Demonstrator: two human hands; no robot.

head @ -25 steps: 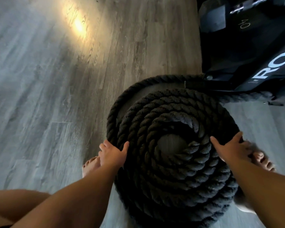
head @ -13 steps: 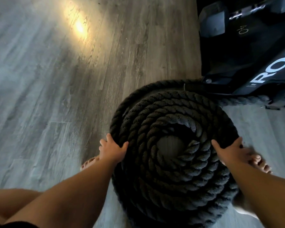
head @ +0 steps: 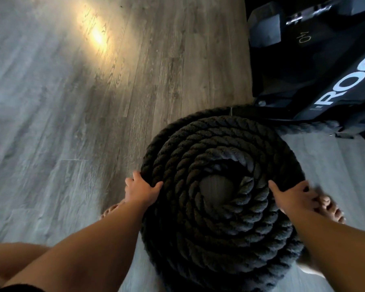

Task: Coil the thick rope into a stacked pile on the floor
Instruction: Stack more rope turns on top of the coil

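Both hands stay on the coiled rope (head: 219, 207) on the floor (head: 72, 123): left hand (head: 140, 191) and right hand (head: 291, 197) clasp opposite outer edges, now slightly farther forward. Beyond, black equipment (head: 303, 81) reads "ROG" and "40".

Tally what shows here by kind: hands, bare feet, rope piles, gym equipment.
Hands: 2, left hand and right hand, both on the pile's sides
Bare feet: 2, left foot and right foot
Rope piles: 1, coiled rope
Gym equipment: 2, black frame and dumbbell
Total: 7
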